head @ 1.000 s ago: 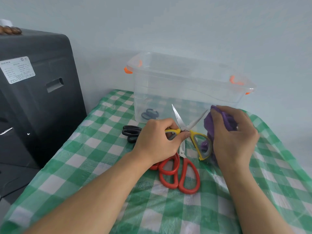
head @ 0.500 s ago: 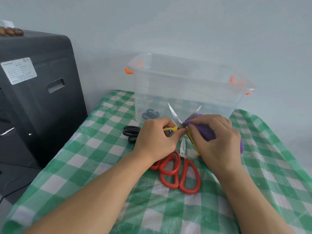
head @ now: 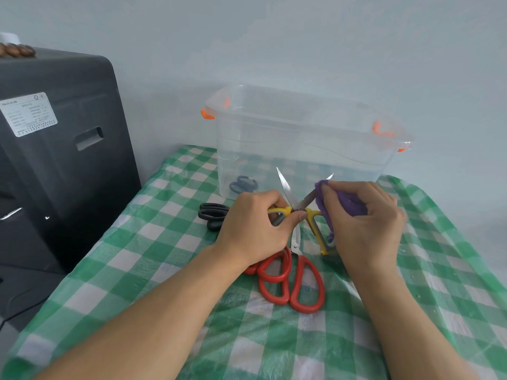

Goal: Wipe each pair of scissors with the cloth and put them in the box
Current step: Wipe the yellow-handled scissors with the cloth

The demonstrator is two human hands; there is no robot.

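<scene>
Two hands at work over a checked cloth-covered table (head: pixel 137 270); left hand (head: pixel 255 229) curled round one yellow handle of the open yellow scissors (head: pixel 299 207), blades spread and pointing to 12 o'clock; right hand (head: pixel 365 223) pinches the purple cloth (head: pixel 348 204) against the right blade; box (head: pixel 301 144) — clear, orange clips — at 12 o'clock of the hands, blue scissors (head: pixel 244 183) inside; red scissors (head: pixel 293 281) on the table at 6 o'clock; black scissors (head: pixel 214 215) at 9 o'clock — beside the left hand.
</scene>
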